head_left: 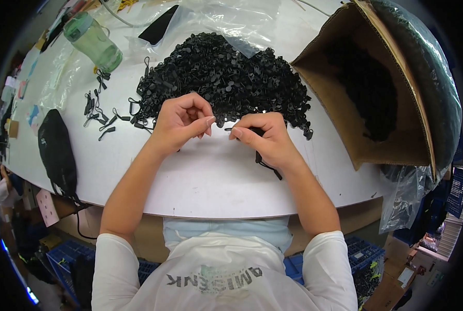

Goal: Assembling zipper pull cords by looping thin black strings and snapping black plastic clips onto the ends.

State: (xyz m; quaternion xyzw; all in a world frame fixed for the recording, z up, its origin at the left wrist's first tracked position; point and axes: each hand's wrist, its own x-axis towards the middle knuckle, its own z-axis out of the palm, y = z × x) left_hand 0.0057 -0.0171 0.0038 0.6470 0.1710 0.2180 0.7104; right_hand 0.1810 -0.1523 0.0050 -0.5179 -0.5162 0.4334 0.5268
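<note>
A large heap of small black plastic pieces (216, 72) lies on the white table in front of me. My left hand (182, 123) is at its near edge, thumb and fingers pinched; whatever may be between the tips is too small to make out. To its right, my right hand (267, 137) is closed around black zipper pulls (265, 164), whose cord loops hang out below the palm. Its thumb and forefinger pinch together, pointing at the left fingertips. The two hands are a short way apart. Several loose zipper pulls (106, 124) with cord loops are scattered left of the heap.
On the right, an open cardboard box (340, 140) lies tipped toward the table, with black pieces inside. A green-tinted bottle (94, 42) stands at the back left. A black face mask (56, 147) rests near the left edge. Clear plastic bags (242, 20) lie behind the heap.
</note>
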